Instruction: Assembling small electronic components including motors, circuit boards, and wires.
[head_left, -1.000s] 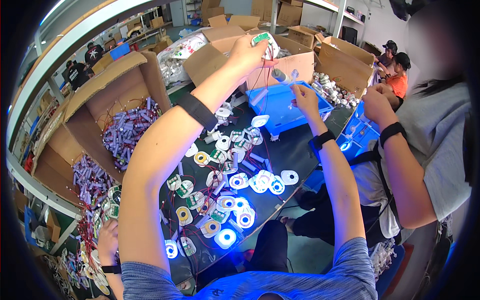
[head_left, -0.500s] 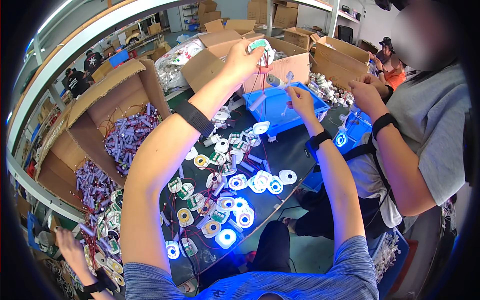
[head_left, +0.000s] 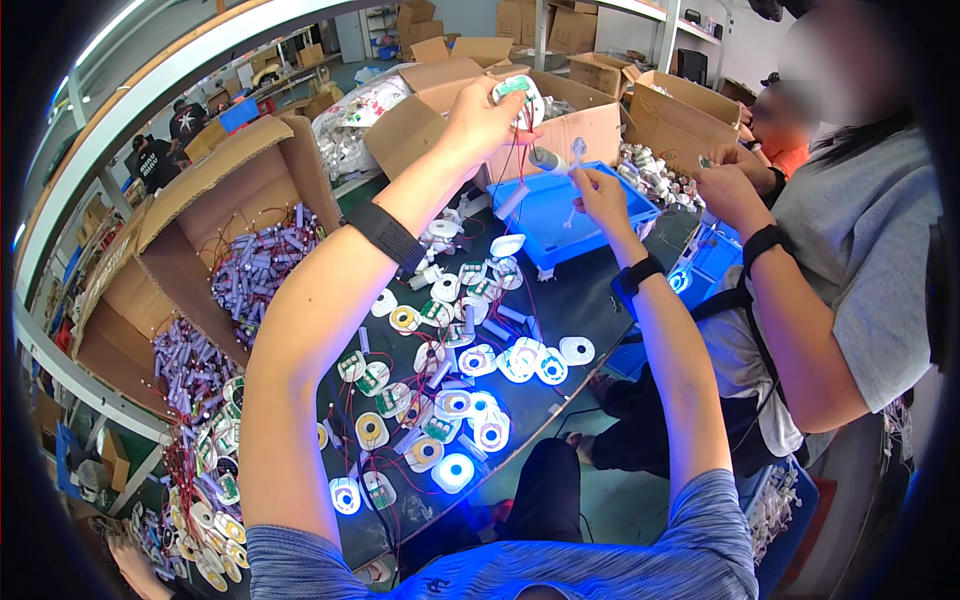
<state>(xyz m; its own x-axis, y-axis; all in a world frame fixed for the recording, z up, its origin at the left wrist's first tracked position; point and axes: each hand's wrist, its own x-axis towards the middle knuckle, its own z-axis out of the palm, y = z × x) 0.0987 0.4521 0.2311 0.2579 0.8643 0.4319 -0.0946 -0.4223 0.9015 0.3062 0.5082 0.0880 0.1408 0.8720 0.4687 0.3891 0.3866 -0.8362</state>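
Note:
My left hand (head_left: pixel 488 125) is raised above the far part of the bench, its fingers closed on a white disc with a green circuit board (head_left: pixel 517 93). Red wires run down from it, and a purple cylindrical battery (head_left: pixel 511 201) dangles below the hand. A grey-white cylinder (head_left: pixel 545 159) is between my hands; what supports it is unclear. My right hand (head_left: pixel 603 203) pinches a clear plastic stem with a knobbed top (head_left: pixel 578 148), over a blue bin (head_left: pixel 560 250). Below, the bench holds many white discs (head_left: pixel 430 310), several glowing blue (head_left: pixel 454 472).
Cardboard boxes of wired purple batteries (head_left: pixel 265 265) stand at left. An open carton (head_left: pixel 570 135) is behind the blue bin. At right, a co-worker's hands (head_left: pixel 730 185) are close together near another blue bin (head_left: pixel 712 258). Another person's hand (head_left: pixel 135 565) shows at lower left.
My hands hold almost the same place and grip. The dangling battery and a disc below it have shifted slightly. At lower left, another person's hand has moved downward.

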